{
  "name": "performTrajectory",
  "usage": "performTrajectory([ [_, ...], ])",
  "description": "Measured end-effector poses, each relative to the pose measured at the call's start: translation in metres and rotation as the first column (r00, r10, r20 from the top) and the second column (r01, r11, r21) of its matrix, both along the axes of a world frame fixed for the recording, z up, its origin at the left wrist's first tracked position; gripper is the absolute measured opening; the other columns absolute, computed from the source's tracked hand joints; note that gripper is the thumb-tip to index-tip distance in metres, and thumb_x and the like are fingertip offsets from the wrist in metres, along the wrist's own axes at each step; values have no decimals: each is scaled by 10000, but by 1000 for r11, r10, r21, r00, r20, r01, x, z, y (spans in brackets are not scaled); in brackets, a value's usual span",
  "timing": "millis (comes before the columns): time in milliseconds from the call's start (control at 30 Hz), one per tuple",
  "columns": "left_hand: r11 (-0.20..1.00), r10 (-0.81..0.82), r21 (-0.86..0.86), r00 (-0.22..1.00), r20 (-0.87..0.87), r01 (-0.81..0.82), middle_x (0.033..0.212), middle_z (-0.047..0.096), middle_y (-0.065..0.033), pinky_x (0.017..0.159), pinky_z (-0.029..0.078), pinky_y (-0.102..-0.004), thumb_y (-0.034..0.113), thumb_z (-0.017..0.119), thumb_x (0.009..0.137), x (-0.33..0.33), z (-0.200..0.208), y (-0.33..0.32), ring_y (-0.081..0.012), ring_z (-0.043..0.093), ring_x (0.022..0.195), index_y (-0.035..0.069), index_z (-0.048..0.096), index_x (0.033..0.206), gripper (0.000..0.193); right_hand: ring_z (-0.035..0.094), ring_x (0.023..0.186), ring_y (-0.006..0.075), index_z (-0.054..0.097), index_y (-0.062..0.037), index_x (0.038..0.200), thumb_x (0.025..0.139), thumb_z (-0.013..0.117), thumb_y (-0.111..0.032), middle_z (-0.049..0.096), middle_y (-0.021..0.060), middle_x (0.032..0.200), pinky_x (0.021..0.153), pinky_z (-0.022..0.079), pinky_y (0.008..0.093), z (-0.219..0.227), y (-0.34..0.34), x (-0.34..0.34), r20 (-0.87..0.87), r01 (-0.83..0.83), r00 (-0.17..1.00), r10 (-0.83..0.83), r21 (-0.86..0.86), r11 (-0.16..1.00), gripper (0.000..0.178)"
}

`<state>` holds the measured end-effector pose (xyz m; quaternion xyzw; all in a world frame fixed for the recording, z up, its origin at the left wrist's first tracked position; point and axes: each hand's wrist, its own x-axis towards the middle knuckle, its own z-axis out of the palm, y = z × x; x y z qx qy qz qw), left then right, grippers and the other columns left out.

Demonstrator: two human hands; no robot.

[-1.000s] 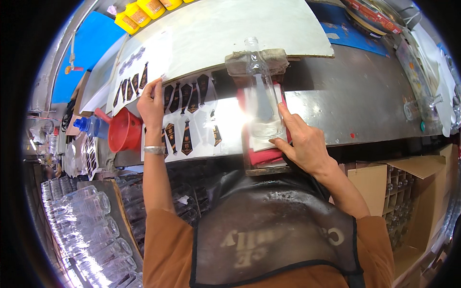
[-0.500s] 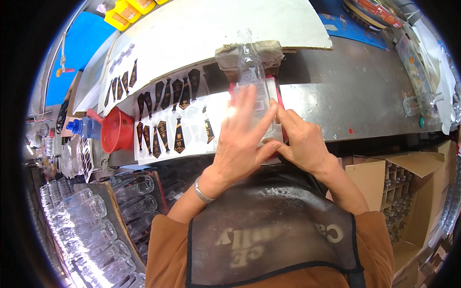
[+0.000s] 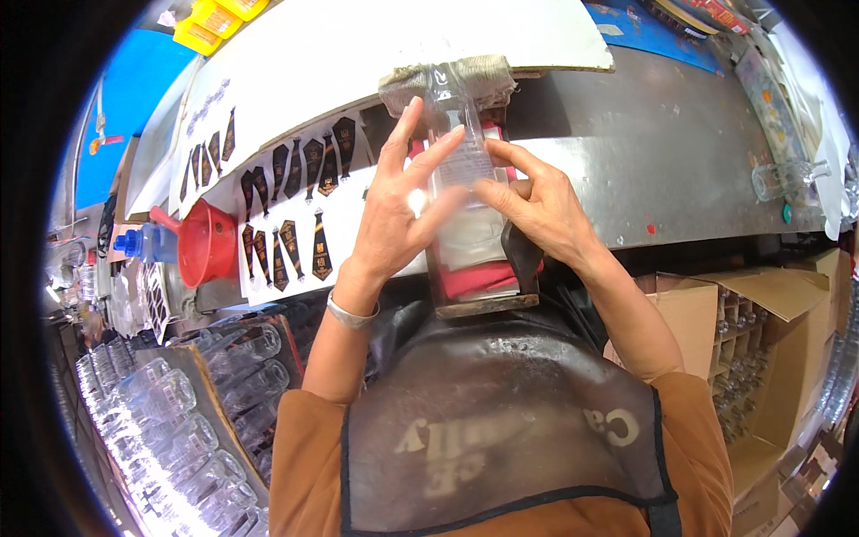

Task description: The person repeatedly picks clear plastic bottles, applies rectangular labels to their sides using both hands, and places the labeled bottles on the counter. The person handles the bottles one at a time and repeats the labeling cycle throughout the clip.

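Observation:
A clear glass bottle (image 3: 461,139) lies lengthwise in front of me, its neck pointing away over a rolled grey cloth (image 3: 490,79). Near its base, my right hand (image 3: 544,204) grips it between thumb and fingers. My left hand (image 3: 389,210) is on the bottle's left side, fingers spread; motion blurs some of them, so contact is unclear. Below the bottle is a narrow stand (image 3: 488,310) with red and pale cloth on it. A black flat piece (image 3: 521,252) shows under my right palm; its kind is unclear. To the left lies a sheet of dark tie-shaped decals (image 3: 322,246).
A red plastic dipper (image 3: 208,242) and a blue-capped bottle (image 3: 152,242) stand left. Many clear bottles (image 3: 170,394) fill the lower left. At right are a divided carton (image 3: 743,358) of bottles and a glass bottle (image 3: 783,179). A white board (image 3: 528,36) spans the back.
My left hand has moved left off the bottle's middle, its fingers spreading. The bottle's base now sits farther from me, and more of the stand's cloth shows. The view has shifted slightly.

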<state>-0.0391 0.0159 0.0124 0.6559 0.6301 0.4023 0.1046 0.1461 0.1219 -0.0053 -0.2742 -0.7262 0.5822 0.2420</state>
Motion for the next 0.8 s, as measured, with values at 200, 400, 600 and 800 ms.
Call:
performTrajectory([
  [200,998,0,55,964,264,-15,1588,331,-219,1131,385,-449,109,692,883,2,-6,-6,-366,412,1426,129,597,1403,528,671,960,193,591,36,1319,913,715,-382,700,181,1135,866,522,323,0,7,0,-105,-62,993,49,-125,990,595],
  [400,999,43,17,976,215,-48,1572,363,-206,1124,394,-452,117,691,890,10,-6,-9,-357,451,1397,119,606,1391,508,580,761,74,532,29,1383,948,704,-275,635,80,1182,706,475,226,7,10,0,25,-80,996,84,-129,988,559],
  [600,998,44,32,960,278,-55,1557,389,-204,1114,409,-438,114,699,878,8,-11,-7,-356,485,1370,114,605,1391,522,595,751,50,542,25,1369,941,719,-276,637,64,1162,673,475,210,8,8,-5,27,-59,998,60,-54,997,552],
  [800,998,38,41,941,336,-55,1549,405,-201,1122,401,-436,114,699,874,7,-17,-7,-346,474,1383,105,603,1390,525,644,813,76,550,29,1361,941,722,-271,639,89,1198,724,506,231,14,5,-6,65,-44,997,46,-26,999,544],
])
